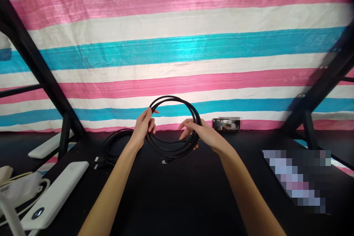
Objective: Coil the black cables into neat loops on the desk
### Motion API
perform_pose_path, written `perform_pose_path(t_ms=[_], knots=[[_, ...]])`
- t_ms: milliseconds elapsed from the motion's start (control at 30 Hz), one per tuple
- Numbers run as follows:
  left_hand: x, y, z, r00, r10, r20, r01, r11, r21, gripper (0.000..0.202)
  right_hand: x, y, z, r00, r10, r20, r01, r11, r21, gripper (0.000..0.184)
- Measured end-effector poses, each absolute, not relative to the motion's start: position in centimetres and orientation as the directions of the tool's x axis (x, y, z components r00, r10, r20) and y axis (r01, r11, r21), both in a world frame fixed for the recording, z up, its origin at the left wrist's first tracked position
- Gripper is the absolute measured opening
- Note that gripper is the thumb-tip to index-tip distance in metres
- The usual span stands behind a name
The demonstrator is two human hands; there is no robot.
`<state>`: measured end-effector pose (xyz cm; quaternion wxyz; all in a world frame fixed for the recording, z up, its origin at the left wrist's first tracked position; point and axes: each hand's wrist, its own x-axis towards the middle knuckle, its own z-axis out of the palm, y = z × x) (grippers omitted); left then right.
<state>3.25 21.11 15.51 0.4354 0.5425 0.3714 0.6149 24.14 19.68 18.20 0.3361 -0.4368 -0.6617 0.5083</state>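
Note:
A black cable wound into a round coil (177, 100) is held upright above the black table (177, 199). My left hand (144, 125) pinches the coil's left side near the top. My right hand (199, 132) grips the coil's lower right side, fingers curled round the strands. A loose plug end (165, 161) dangles below the coil. A second black coiled cable (116, 146) lies flat on the table to the left of my left hand.
A white power bank (55, 195) and another white bar (49, 145) lie at the left, with white cables (19, 191) near the edge. A phone (226, 124) leans against the striped tarp (177, 44). Black frame struts (41, 70) flank both sides. A blurred flat item (298, 179) sits right.

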Motion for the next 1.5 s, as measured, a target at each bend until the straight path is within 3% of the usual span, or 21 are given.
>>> perform_pose_path(t_ms=[200,367,500,733,933,1200,1367,1500], knots=[[3.9,20.5,15.9,-0.107,0.942,0.319,-0.308,-0.336,0.89,0.034,24.0,19.7,18.1,-0.399,0.917,-0.022,0.306,0.11,-0.946,0.033],[4.5,20.3,15.9,-0.126,0.954,0.273,-0.292,-0.298,0.909,0.035,24.2,19.7,18.2,-0.377,0.923,0.072,0.193,0.155,-0.969,0.03],[5.0,20.3,15.6,0.018,0.972,0.235,-0.143,-0.23,0.962,0.036,24.2,20.1,18.2,-0.208,0.967,0.146,0.026,0.155,-0.988,0.038],[6.1,19.5,15.7,0.218,0.959,0.182,-0.07,-0.171,0.983,0.043,24.5,20.2,18.3,-0.15,0.976,0.159,0.021,0.164,-0.986,0.041],[6.0,18.4,17.0,0.306,0.941,0.146,-0.176,-0.095,0.98,0.048,24.7,20.2,18.6,-0.166,0.978,0.128,-0.083,0.115,-0.99,0.033],[5.0,18.0,17.9,0.531,0.842,0.1,-0.439,0.173,0.882,0.028,25.4,19.0,19.8,-0.308,0.939,0.151,-0.195,0.094,-0.976,0.03],[5.7,18.1,17.4,0.427,0.896,0.126,-0.448,0.089,0.89,0.029,25.4,19.1,19.6,-0.258,0.958,0.124,-0.146,0.088,-0.985,0.029],[6.3,17.7,17.6,0.363,0.914,0.18,-0.358,-0.042,0.933,0.034,25.3,18.7,19.7,-0.235,0.96,0.151,-0.109,0.129,-0.986,0.032]])
